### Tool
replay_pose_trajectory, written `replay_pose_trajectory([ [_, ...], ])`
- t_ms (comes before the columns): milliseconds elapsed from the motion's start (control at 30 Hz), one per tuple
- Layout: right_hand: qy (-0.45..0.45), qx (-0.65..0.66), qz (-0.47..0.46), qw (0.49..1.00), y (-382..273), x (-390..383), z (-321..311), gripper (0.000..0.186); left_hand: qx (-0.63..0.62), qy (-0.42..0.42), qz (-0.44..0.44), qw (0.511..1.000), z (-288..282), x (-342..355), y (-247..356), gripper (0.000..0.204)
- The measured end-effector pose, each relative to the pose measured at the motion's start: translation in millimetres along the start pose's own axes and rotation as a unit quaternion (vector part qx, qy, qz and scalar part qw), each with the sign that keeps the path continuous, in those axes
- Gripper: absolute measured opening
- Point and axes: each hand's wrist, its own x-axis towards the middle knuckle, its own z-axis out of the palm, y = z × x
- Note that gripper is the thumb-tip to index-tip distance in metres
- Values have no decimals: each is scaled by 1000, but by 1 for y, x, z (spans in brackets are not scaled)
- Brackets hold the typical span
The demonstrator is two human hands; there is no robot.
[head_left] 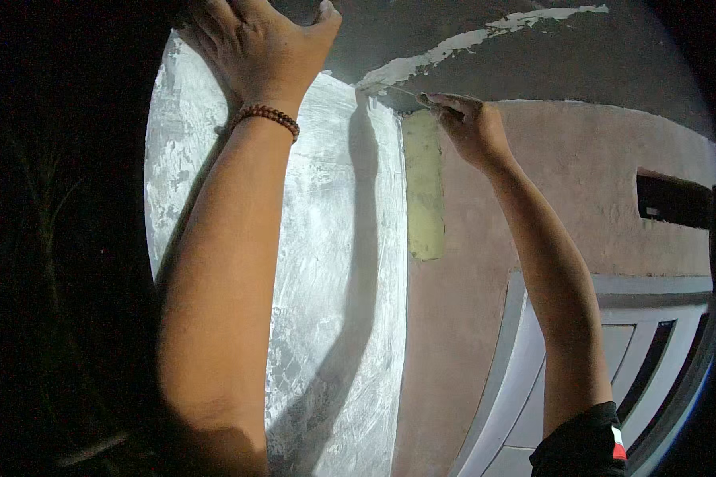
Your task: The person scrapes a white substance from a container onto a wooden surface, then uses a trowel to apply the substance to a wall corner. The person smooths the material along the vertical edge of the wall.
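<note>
My right hand (471, 131) is closed around a thin tool that looks like a putty knife (402, 91), seen nearly edge-on. Its tip points left, at the corner where the white-coated wall (318, 230) meets the dark grey ceiling (533, 71). A ragged streak of white filler (453, 48) runs from that corner across the ceiling to the right. My left hand (254, 44) is raised at the upper left against the top of the white wall, thumb spread away from the fingers. The top edge of the picture cuts off some fingertips. A brown beaded bracelet (272, 115) circles my left wrist.
A pinkish wall (461, 318) with a yellow-green patch (424, 187) adjoins the white one. Farther right are a dark slot-like opening (672, 199) and a pale framed door or window (525, 397) with slats. Darkness and faint plants lie at the left.
</note>
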Motion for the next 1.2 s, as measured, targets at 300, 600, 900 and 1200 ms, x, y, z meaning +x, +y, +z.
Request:
replay_pose_trajectory([
  [300,-16,-35,13,999,-8,14,13,28,-13,6,1,1000,-2,1,0,120],
  [600,-24,-110,-29,993,-38,10,15,26,-45,7,8,999,-1,1,-3,121],
  [900,-69,-230,-2,971,-79,14,28,24,-32,3,5,999,-2,0,-3,120],
  [1200,-26,-261,1,965,-82,7,9,31,-58,4,-12,998,-3,2,-2,120],
])
